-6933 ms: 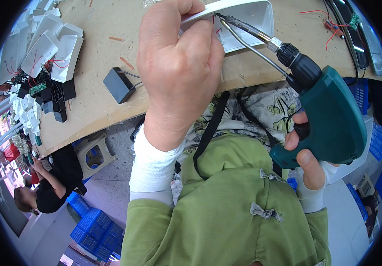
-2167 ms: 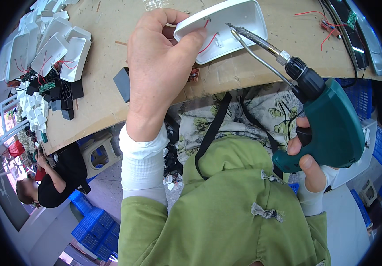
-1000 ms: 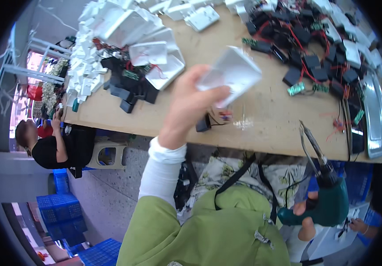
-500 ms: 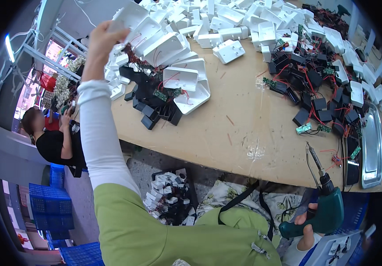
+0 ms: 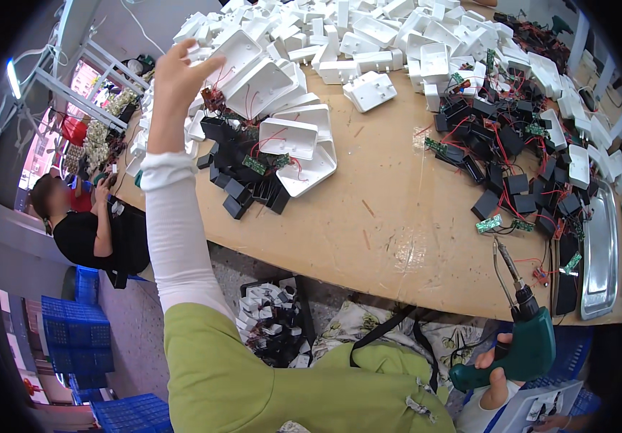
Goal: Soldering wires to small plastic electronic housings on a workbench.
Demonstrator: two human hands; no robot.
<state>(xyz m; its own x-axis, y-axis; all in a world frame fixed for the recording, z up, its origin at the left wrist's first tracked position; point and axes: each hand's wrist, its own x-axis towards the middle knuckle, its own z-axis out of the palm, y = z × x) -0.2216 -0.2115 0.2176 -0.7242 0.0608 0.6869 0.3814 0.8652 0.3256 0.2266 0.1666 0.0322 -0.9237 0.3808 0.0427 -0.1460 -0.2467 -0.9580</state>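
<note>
Bright, even light falls across the tan wooden desk (image 5: 390,216), leaving only soft shadows. A lit tube lamp (image 5: 13,74) glares at the far left. The fisheye bends straight edges toward a black rim. The raised left hand (image 5: 178,72) looks slightly soft.

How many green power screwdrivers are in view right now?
1: the green power screwdriver sits in the right hand at the table's near edge. Others may hide under the piled parts.
</note>
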